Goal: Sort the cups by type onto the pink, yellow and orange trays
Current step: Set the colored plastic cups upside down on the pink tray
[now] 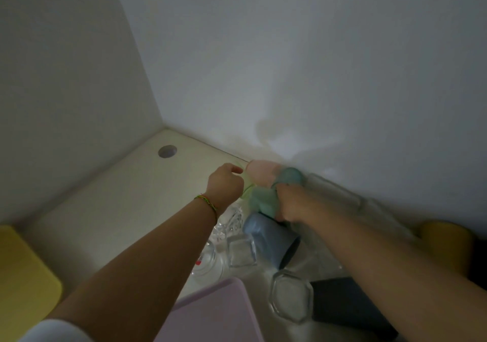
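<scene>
Green cup (pixel 247 186), teal cup (pixel 262 202): both held
Your left hand (pixel 226 184) curls its fingers round the green cup; your right hand (pixel 293 204) grips the teal cup.

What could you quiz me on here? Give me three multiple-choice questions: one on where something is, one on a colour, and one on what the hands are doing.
1. Where is the yellow tray?
A. against the back wall
B. at the far left
C. under the cups

2. What colour is the tray at bottom centre?
A. pink
B. black
C. red

3. What are the hands doing?
A. lying flat
B. lifting a tray
C. each gripping a cup

Answers:
1. B: it sits at the left edge of the view.
2. A: its surface is pale pink.
3. C: the left hand grips a pale green cup and the right hand a teal cup.
</scene>
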